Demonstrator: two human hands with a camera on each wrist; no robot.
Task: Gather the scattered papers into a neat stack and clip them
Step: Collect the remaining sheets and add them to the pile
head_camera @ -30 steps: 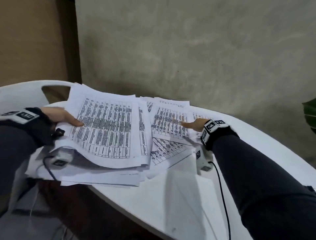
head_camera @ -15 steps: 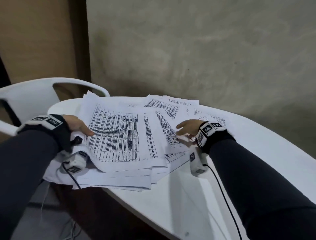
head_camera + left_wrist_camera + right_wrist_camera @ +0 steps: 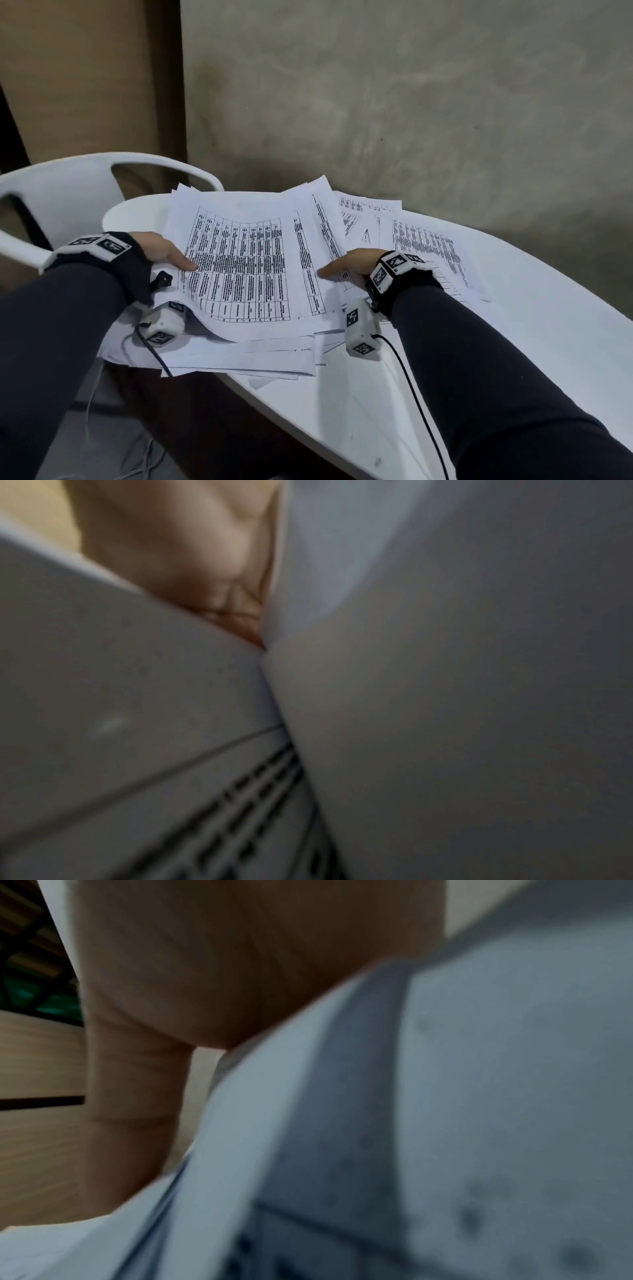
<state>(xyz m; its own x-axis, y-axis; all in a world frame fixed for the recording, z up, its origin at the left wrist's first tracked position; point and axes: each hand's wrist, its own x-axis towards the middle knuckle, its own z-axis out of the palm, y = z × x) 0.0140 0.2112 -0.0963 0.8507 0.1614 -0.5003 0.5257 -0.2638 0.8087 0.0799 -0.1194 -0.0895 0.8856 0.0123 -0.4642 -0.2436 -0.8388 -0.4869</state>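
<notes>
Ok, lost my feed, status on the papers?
Left hand and right hand both gripping pile's sides. Papers still fanned, unclipped. No clip in view.

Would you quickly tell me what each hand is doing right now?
Left hand: holding the left edge of the printed papers.
Right hand: holding their right edge.

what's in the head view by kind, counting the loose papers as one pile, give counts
paper pile: 1
table: 1
chair: 1
hands, left hand and right hand: 2
wrist cameras: 2
clip: 0 in view
total: 7
</notes>
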